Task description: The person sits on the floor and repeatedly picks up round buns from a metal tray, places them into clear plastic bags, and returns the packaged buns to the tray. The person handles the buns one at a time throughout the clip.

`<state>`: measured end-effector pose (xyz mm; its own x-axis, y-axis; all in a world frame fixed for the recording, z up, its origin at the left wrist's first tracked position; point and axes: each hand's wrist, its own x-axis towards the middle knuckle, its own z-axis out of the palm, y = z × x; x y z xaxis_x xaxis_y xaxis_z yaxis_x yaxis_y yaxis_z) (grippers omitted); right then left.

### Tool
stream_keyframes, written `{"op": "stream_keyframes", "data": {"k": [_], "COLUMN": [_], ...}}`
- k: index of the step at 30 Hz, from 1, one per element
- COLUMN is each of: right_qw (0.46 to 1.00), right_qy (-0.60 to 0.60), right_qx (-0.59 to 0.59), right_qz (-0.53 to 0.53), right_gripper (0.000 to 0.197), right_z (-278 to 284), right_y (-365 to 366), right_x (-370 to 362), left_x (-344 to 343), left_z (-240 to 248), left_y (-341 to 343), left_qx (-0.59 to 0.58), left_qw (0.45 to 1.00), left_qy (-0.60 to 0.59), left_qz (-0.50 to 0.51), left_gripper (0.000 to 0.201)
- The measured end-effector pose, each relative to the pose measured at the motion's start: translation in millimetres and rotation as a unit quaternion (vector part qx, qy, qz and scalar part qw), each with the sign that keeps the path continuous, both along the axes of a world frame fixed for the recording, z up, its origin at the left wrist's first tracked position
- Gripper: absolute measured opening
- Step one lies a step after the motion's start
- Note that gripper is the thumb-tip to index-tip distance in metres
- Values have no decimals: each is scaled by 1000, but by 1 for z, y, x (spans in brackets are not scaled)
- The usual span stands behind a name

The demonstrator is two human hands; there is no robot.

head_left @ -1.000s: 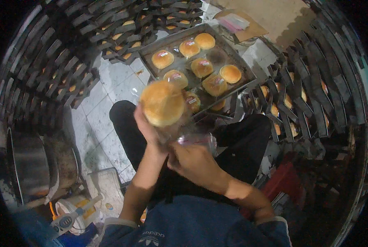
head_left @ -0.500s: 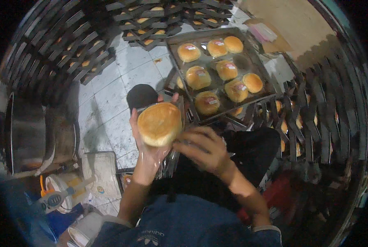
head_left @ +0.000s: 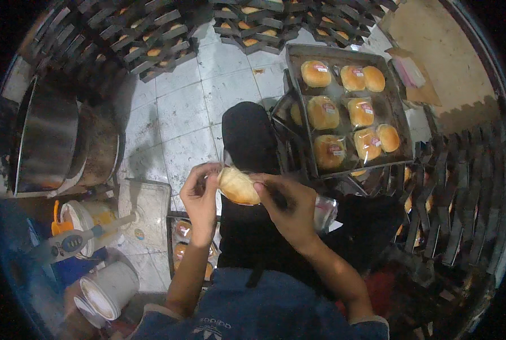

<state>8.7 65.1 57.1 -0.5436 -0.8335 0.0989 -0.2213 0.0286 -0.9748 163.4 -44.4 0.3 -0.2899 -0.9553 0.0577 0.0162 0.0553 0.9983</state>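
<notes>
A golden-topped bun (head_left: 239, 187) is tipped on its side above my lap, its pale side showing. My left hand (head_left: 201, 190) pinches one end of it between thumb and fingers. At the other end my right hand (head_left: 290, 207) grips it with the thumb on the near side. Whether clear plastic covers the bun is too blurred to tell. Beside my right hand, a stack of clear plastic bags (head_left: 325, 213) lies on my thigh. Ahead to the right, a dark metal tray (head_left: 316, 169) carries several buns, most in clear labelled wrappers and a few apparently bare.
Stacked dark racks of buns (head_left: 434, 198) rise on the right, with more racks (head_left: 151, 48) at the back. At left are a large metal pot (head_left: 49, 139), white buckets (head_left: 110, 289) and a scale-like device with a display (head_left: 71, 242). Wrapped buns (head_left: 183, 249) sit low beside my left forearm.
The bun has turned from lying top-up on my left palm to being tilted between both hands. My right hand has closed on it. The view has shifted left, so the tray appears farther right.
</notes>
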Motion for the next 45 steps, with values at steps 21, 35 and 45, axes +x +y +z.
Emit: {"op": "stream_keyframes", "data": {"k": [21, 35, 45], "right_qw": [934, 949, 913], "right_qy": [-259, -12, 175], "right_qx": [174, -57, 160], "right_qz": [-171, 311, -331], "right_gripper": [26, 55, 82], "right_z": [-83, -22, -4], "right_y": [16, -18, 62], "right_x": [-31, -75, -342], "left_x": [9, 53, -304], "left_z": [-40, -16, 27], "left_y": [15, -66, 12], "left_qx": [267, 505, -130], "left_qw": [963, 823, 851], "left_qy": [-15, -63, -93], "left_qz": [33, -252, -500], "left_gripper": [23, 55, 45]}}
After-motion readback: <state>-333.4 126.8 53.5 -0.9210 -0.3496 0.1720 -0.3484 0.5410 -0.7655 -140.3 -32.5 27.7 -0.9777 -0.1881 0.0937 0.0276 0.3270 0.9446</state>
